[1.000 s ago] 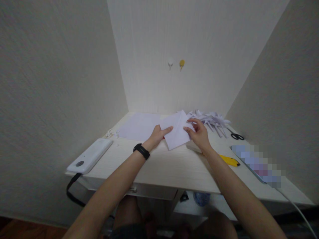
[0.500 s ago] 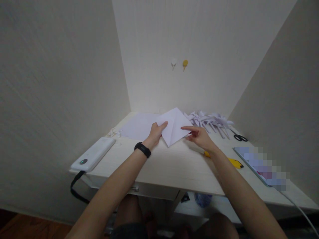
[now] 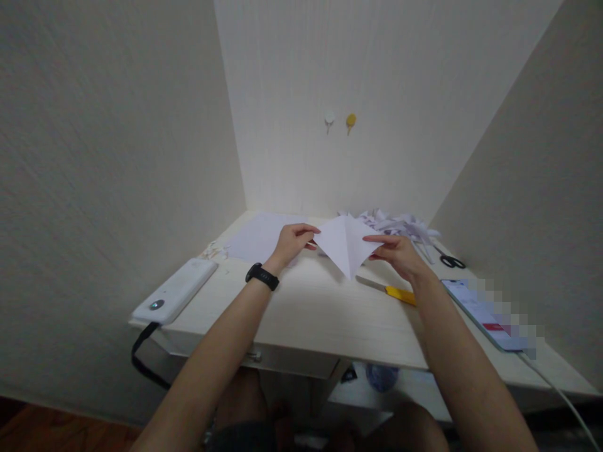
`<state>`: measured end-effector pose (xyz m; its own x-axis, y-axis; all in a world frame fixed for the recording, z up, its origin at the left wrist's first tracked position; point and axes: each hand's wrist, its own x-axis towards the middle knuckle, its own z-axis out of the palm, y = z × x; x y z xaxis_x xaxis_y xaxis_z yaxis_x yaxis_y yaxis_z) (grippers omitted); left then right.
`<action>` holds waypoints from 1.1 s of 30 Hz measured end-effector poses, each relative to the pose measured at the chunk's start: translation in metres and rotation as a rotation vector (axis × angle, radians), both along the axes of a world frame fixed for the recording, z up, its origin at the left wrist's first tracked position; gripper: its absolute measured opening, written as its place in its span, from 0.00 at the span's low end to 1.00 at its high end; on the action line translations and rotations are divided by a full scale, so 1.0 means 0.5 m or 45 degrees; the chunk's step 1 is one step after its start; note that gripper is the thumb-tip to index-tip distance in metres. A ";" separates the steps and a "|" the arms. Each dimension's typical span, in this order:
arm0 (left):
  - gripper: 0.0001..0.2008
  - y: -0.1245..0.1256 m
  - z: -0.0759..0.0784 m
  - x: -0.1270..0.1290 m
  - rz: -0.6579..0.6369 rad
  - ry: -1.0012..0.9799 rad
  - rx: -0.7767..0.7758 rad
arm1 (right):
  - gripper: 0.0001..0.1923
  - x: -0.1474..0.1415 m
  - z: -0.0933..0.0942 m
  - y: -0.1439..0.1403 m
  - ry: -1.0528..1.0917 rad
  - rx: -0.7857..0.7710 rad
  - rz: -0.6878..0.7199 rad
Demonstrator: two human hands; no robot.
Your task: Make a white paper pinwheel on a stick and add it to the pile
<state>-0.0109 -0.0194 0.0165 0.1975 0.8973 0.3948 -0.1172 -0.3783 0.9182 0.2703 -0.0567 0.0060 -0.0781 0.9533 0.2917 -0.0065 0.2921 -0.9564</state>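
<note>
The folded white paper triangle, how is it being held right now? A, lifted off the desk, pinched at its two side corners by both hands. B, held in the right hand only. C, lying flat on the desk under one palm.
A: the folded white paper triangle hangs point-down above the pale wooden desk, with the left hand and the right hand each pinching a side corner.

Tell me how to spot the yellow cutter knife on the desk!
Start at the pale wooden desk in the corner. Look just below the folded white paper held between both hands, toward the right forearm. The cutter knife lies flat there: the only thing with a yellow handle and a thin blade sticking out, unlike the black scissors farther back.
</note>
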 end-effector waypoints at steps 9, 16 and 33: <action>0.20 -0.002 0.007 -0.015 -0.263 0.067 -0.048 | 0.21 0.047 0.010 -0.004 0.185 -0.068 -0.048; 0.22 -0.010 0.018 -0.018 -0.268 -0.015 -0.168 | 0.22 0.040 0.016 -0.008 0.201 -0.058 -0.073; 0.20 -0.006 0.010 -0.012 -0.220 0.013 -0.152 | 0.13 0.034 0.009 0.018 0.425 0.025 -0.428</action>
